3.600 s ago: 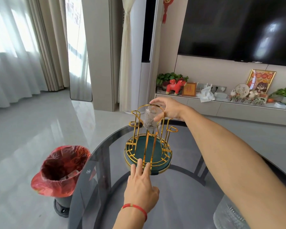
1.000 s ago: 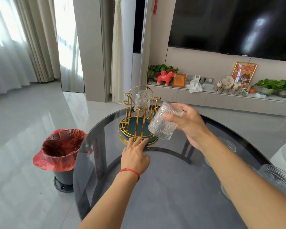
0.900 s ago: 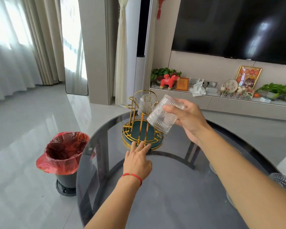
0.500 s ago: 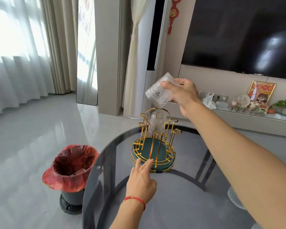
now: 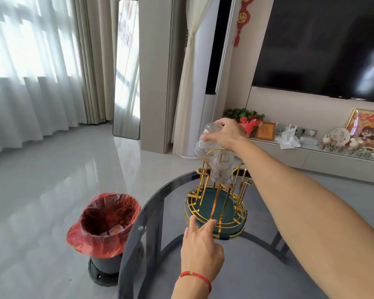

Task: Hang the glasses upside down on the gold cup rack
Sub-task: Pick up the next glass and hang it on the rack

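Note:
The gold cup rack [image 5: 218, 203] with its green round base stands on the dark glass table [image 5: 257, 266]. One ribbed clear glass [image 5: 221, 169] hangs upside down on a prong inside the rack. My right hand [image 5: 227, 135] grips a second ribbed glass [image 5: 204, 145] by its base, mouth down and tilted, just above the rack's far-left prongs. My left hand [image 5: 200, 247] rests on the table with two fingertips touching the rack's near rim; a red string circles its wrist.
A bin [image 5: 105, 231] lined with a red bag stands on the floor left of the table. Behind are a low TV cabinet [image 5: 324, 156] with ornaments, a wall screen, curtains and a standing mirror.
My right hand has turned the glass mouth down and lowered it from above the rack to just over the prongs. My left hand stays at the rack's base.

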The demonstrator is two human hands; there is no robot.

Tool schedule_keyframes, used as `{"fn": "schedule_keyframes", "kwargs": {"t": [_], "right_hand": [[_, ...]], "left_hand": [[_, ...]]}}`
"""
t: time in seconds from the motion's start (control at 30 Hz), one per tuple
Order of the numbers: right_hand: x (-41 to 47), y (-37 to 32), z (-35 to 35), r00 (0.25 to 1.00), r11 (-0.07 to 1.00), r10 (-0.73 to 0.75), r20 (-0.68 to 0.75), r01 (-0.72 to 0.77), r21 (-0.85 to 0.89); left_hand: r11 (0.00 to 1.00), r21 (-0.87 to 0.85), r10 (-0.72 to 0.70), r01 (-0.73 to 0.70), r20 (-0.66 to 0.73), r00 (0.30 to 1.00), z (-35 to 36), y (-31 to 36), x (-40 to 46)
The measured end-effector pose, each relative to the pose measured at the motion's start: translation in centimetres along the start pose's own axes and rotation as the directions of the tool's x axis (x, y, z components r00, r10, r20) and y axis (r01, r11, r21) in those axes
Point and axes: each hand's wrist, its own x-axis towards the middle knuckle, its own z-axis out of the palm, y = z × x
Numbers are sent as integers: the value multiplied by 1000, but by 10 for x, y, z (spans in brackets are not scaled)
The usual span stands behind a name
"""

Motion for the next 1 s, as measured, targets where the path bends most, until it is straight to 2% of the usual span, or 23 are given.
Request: {"fn": "schedule_keyframes", "kwargs": {"t": [0.17,0.27,0.57,1.0], "right_hand": [[4,-19,8,994,976,-81,77,95,-197],[6,-24,13,989,969,-84,118,109,-220],[6,-15,25,982,962,-16,186,65,-264],[6,-12,39,941,810,134,309,75,-582]], "left_hand": [[1000,21,17,-17,5,1000,-1,2,-2],[999,34,18,-19,21,1000,-4,2,-2],[999,23,24,-24,19,1000,-6,4,-6],[999,47,-8,6,39,999,-7,5,-5]]}}
